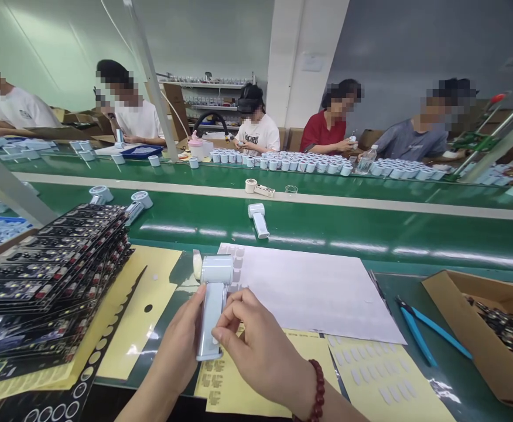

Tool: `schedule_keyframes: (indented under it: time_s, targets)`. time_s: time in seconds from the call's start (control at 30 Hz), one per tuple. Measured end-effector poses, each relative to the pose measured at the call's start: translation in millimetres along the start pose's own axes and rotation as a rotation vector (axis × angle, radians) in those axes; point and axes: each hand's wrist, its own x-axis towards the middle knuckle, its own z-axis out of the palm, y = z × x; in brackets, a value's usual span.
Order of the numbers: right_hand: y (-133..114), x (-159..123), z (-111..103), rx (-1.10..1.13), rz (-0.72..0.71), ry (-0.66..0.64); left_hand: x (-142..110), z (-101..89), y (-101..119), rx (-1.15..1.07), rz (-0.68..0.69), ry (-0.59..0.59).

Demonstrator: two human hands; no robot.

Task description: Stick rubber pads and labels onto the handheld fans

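Note:
A light blue handheld fan point(213, 310) stands upright before me, its round head away from me and its handle toward me. My left hand point(185, 328) is wrapped round the left side of the handle. My right hand point(256, 346), with a red bead bracelet at the wrist, has thumb and forefinger pinched together against the handle's right side. Whatever sits between those fingertips is too small or hidden to make out. Beneath my right hand lie a white sheet point(318, 287) with grey shapes along its left edge and a yellow sticker sheet point(215, 384).
Stacked printed circuit boards point(54, 252) rise at left. Blue cutters point(432, 331) and a cardboard box point(454, 293) of small dark parts lie at right. Another fan point(259, 220) rests on the green conveyor point(348, 220). Several co-workers sit beyond rows of fan heads point(283, 162).

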Motion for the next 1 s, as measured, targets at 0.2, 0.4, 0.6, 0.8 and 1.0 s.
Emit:
schedule_keyframes:
  time_s: [0.2, 0.4, 0.6, 0.8, 1.0]
  targets:
    - [0, 3, 0, -0.070, -0.015, 0.016, 1, 9.2, 1, 0.004, -0.009, -0.024]
    - [7, 6, 7, -0.241, -0.141, 0.118, -4, 17.2, 8, -0.061, -0.031, -0.108]
    - [19, 11, -6, 0.301, -0.150, 0.302, -5, 15.7, 16, -0.059, -0.051, -0.196]
    - [33, 16, -30, -0.196, 0.077, 0.215, 51, 21.8, 43, 0.171, 0.148, -0.120]
    - [70, 30, -13, -0.873, 0.063, 0.080, 150, 56.9, 65, 0.326, 0.279, -0.031]
